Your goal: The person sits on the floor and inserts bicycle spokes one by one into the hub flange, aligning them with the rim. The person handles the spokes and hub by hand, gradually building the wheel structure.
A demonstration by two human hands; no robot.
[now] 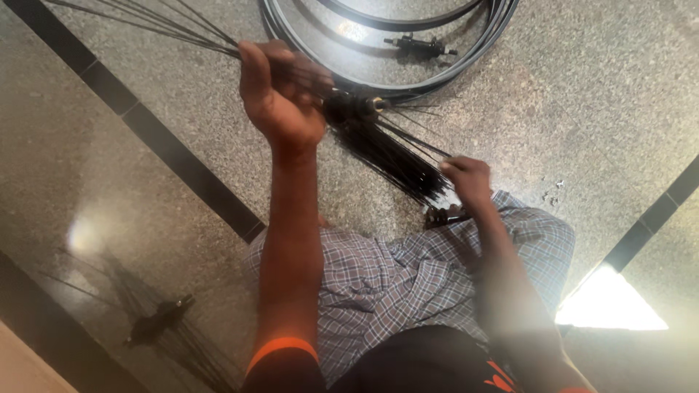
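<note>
My left hand is raised and closed around a black wheel hub and some of its thin black spokes, which fan out to the upper left. A dense bundle of spokes hangs from the hub down to the right. My right hand pinches the loose ends of that bundle. A small dark metal part lies just below my right hand, partly hidden.
Several black wheel rims lie stacked on the polished speckled stone floor at the top, with a small axle part inside them. Dark inlay stripes cross the floor. My checked garment covers my lap below.
</note>
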